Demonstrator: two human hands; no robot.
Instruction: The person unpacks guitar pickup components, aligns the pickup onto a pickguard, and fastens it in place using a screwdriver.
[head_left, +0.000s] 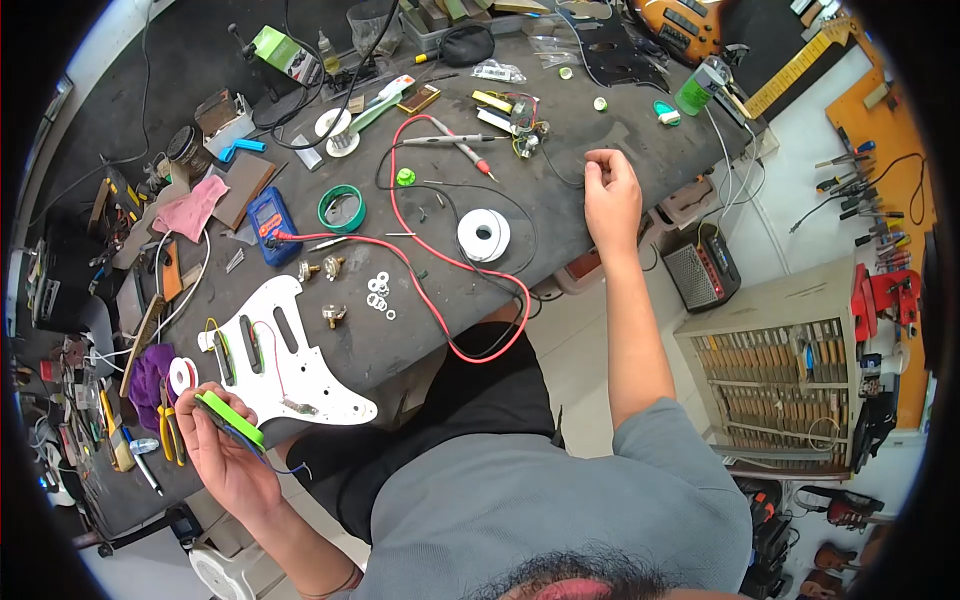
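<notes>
Between the fingers and thumb of my left hand is a bright green guitar pickup, held tilted, with thin dark wires trailing from it. Just beyond lies a white pickguard with pickups set in two of its slots. My right hand is at the table's front edge, fingers curled in and thumb alongside; whatever they may hold is hidden. A wired cluster of guitar electronics lies to its left. Several potentiometers and loose washers rest beside the pickguard.
A blue multimeter has red and black leads looping across the dark workbench. Near them are a solder spool and a green tape roll. Yellow-handled pliers lie at left. A green bottle and a guitar body are far right.
</notes>
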